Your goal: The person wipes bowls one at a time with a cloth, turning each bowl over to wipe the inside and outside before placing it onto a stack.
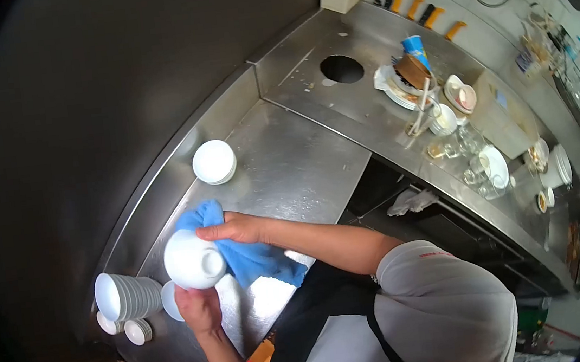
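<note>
My left hand (199,309) grips the edge of a white bowl (188,255) from below. The bowl is tilted, with its round foot facing up and to the right. A blue cloth (260,262) is bunched in my right hand (235,228), whose thumb lies against the bowl's outside. Part of the cloth goes behind the bowl, and the rest hangs towards the apron. Partly hidden behind my left hand is another white bowl (170,303). A long nested stack of white bowls (129,297) lies on its side to the left.
Stacked white bowls (214,162) stand by the back wall of the steel counter (288,160). Small white cups (138,331) sit near the long stack. Used plates (401,95), glasses (469,141) and a blue paper cup (415,47) crowd the right counter, beyond a round hole (342,69).
</note>
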`<state>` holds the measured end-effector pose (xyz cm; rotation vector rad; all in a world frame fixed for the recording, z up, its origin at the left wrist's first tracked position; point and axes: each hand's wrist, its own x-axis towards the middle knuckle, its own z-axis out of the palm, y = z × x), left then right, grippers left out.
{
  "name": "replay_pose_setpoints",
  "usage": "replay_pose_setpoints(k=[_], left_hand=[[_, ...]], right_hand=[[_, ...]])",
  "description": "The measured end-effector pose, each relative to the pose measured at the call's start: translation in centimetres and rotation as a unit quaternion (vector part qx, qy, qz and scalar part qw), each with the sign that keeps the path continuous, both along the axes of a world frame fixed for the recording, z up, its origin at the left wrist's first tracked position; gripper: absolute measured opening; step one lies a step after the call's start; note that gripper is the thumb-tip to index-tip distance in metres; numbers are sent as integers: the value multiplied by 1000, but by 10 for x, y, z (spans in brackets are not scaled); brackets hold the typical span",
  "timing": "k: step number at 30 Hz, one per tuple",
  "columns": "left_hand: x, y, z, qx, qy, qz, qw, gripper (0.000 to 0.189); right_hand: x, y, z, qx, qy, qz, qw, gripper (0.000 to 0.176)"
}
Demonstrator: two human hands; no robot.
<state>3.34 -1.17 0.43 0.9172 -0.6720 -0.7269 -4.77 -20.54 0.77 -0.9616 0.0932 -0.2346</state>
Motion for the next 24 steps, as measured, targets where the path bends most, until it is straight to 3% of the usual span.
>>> replay_pose_setpoints(k=[2, 4, 5, 8, 11, 12, 13, 15, 16, 18, 19, 21, 23, 24], left_hand=[[0, -16, 7, -22, 55, 18, 998, 55], [-10, -30, 14, 13, 55, 56, 997, 64], [-15, -36, 9, -15, 53, 27, 998, 62], [-6, -39, -2, 36, 112, 66, 991, 59], [10, -35, 8, 66, 203, -124, 969, 48], [13, -33, 12, 75, 231, -185, 952, 50], [11, -35, 16, 133, 243, -100, 956, 51], [15, -36, -17, 143, 166, 17, 976, 54], [16, -36, -24, 147, 127, 79, 978, 56], [26, -29, -26, 143, 200, -13, 969, 53], [29, -25, -25, 140, 236, -57, 960, 51], [30, -18, -9, 151, 271, -108, 945, 48], [27, -17, -17, 126, 251, -42, 959, 49], [26, -13, -24, 113, 237, 2, 965, 49]], right_hand=[[-2, 12, -4, -12, -35, -109, 993, 43], [-4, 22, -7, -151, -4, -194, 969, 43], [-6, 28, -8, -217, 14, -235, 947, 44], [-24, 60, -3, -351, 15, -181, 918, 38], [-27, 70, -29, -559, -161, -207, 786, 29], [-28, 69, -33, -585, -124, -186, 780, 30], [-29, 67, -37, -609, -88, -162, 772, 31], [-30, 66, -32, -638, -65, -120, 758, 38], [-29, 65, -29, -562, -37, -98, 820, 37], [-26, 66, -22, -395, 19, -42, 918, 36], [-29, 71, -14, -480, -76, -121, 865, 33], [-21, 70, -41, -637, -108, -148, 749, 39], [-12, 66, -48, -685, -72, 6, 725, 50], [-10, 63, -37, -605, 0, 1, 796, 44]])
